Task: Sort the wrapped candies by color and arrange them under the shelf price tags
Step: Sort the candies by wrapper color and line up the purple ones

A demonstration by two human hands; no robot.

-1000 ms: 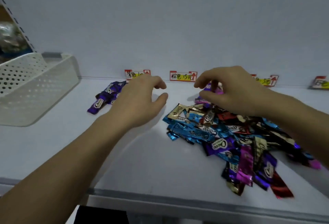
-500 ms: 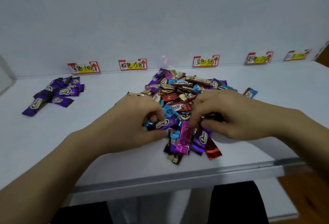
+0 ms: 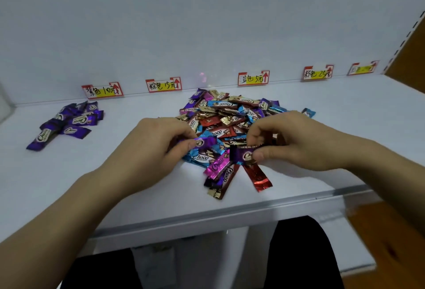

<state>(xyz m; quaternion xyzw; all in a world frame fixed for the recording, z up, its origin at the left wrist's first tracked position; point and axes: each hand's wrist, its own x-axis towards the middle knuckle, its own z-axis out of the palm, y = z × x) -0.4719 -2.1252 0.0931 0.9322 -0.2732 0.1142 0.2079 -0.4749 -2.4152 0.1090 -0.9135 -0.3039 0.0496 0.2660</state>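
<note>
On the white shelf [image 3: 299, 180], at the near edge of the mixed pile [image 3: 230, 114], the left hand [image 3: 158, 148] pinches a purple candy [image 3: 205, 142]. The right hand [image 3: 296, 141] pinches a second purple piece [image 3: 241, 155]. Sorted purple candies [image 3: 71, 121] lie below the leftmost price tag [image 3: 102, 90].

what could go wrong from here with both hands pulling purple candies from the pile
1. The red candy lies close to the shelf edge; tugging by the right hand might knock it off.
2. The purple candy in the left hand overlaps a blue candy, which may drag along.
3. The pink candy looks close to purple here and could get mis-sorted.
</note>
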